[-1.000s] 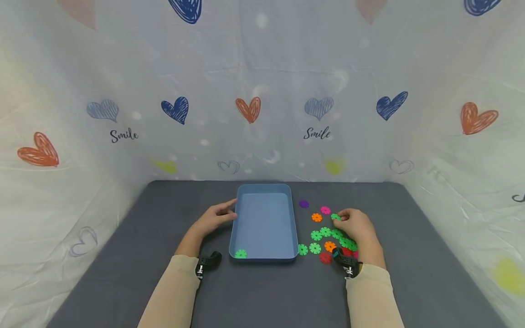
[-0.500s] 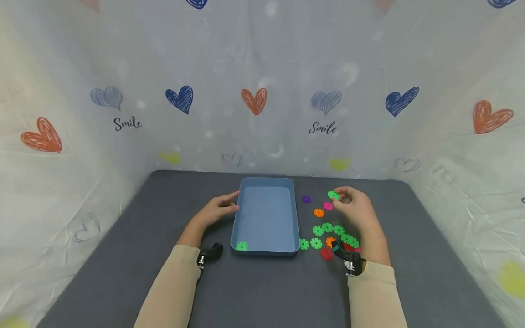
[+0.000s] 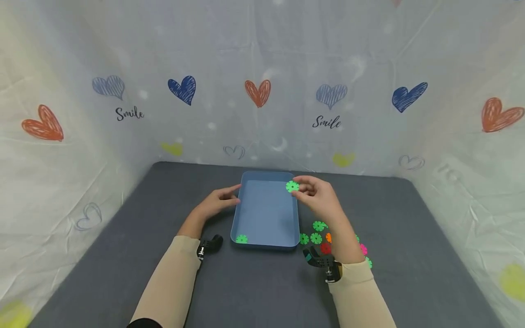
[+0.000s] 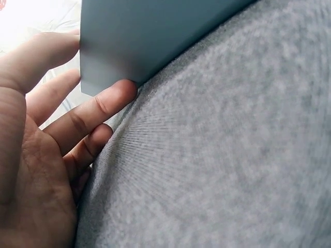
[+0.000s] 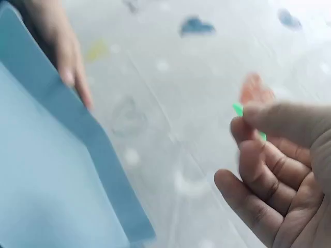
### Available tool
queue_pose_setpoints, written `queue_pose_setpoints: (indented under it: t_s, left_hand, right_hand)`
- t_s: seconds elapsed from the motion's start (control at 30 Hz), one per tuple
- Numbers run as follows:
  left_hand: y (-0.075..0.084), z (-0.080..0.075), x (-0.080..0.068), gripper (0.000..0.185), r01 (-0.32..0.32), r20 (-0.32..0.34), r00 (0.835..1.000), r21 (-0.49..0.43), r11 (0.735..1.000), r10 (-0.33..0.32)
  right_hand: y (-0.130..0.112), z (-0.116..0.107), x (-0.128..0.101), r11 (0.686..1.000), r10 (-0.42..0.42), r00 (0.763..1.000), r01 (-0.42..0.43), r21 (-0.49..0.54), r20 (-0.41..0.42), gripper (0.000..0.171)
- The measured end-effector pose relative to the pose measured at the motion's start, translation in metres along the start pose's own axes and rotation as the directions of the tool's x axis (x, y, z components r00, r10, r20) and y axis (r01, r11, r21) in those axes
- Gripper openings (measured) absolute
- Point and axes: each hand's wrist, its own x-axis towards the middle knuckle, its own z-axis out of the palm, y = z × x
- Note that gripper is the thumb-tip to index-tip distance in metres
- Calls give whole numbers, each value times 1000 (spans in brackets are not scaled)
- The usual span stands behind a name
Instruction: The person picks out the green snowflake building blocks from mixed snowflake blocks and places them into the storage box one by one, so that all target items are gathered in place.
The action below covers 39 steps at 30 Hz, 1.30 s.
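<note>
My right hand (image 3: 321,198) pinches a green notched plastic disc (image 3: 292,186) between thumb and fingers, raised over the right rim of the shallow blue tray (image 3: 266,214). In the right wrist view only thin slivers of the green disc (image 5: 237,109) show past the thumb. My left hand (image 3: 215,203) is at the tray's left side; the left wrist view has its fairly straight fingers touching the outer wall of the tray (image 4: 155,31). Inside the tray, at its near left corner, lies another green disc (image 3: 242,239).
Right of the tray, more discs are scattered, among them a green one (image 3: 316,238), a red one (image 3: 326,248) and a pink one (image 3: 363,249); my right forearm hides part of them. Behind the grey table (image 3: 254,291) hangs a white curtain (image 3: 287,54) with hearts.
My right hand has lifted the green disc from the table on the right and carried it left to the tray's edge. The left hand stays at the tray. The head view has shifted slightly.
</note>
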Motion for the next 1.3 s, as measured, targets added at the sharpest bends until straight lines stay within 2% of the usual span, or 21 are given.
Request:
queue_pose_setpoints:
  t_s: [0.17, 0.4, 0.5, 0.67, 0.8, 0.9, 1.03, 1.13, 1.3]
  left_hand:
    - [0, 0, 4, 66, 9, -21, 1000, 8, 1000, -9]
    - [-3, 4, 0, 67, 31, -14, 999, 10, 999, -31]
    - [-1, 4, 1, 67, 30, -7, 1000, -1, 1000, -30]
    - [2, 3, 3, 65, 11, -19, 1000, 5, 1000, -11]
    - [0, 4, 2, 66, 14, -9, 1000, 6, 1000, -14]
    - [0, 5, 1, 66, 13, -6, 1000, -4, 1000, -13]
    - [1, 6, 0, 65, 10, -15, 1000, -8, 1000, -10]
    - [2, 6, 0, 66, 16, -16, 1000, -9, 1000, -16]
    - [1, 4, 0, 67, 9, -13, 1000, -2, 1000, -9]
  right_hand:
    - [-11, 32, 2, 998, -10, 998, 7, 55, 58, 39]
    - [-4, 82, -2, 998, 54, 990, -55, 2, 131, 33]
    - [5, 102, -2, 997, 62, 984, -55, -48, 167, 31]
    - [17, 127, -2, 980, 61, 976, -18, -200, 210, 26]
    - [22, 138, -5, 945, 57, 967, 28, -327, 247, 22]
    - [22, 142, -5, 901, 49, 962, 74, -428, 270, 21]
    - [22, 146, -4, 849, 40, 955, 122, -514, 294, 22]
    - [22, 148, -3, 837, 38, 954, 132, -530, 299, 22]
    - [18, 149, -3, 838, 25, 951, 149, -525, 309, 24]
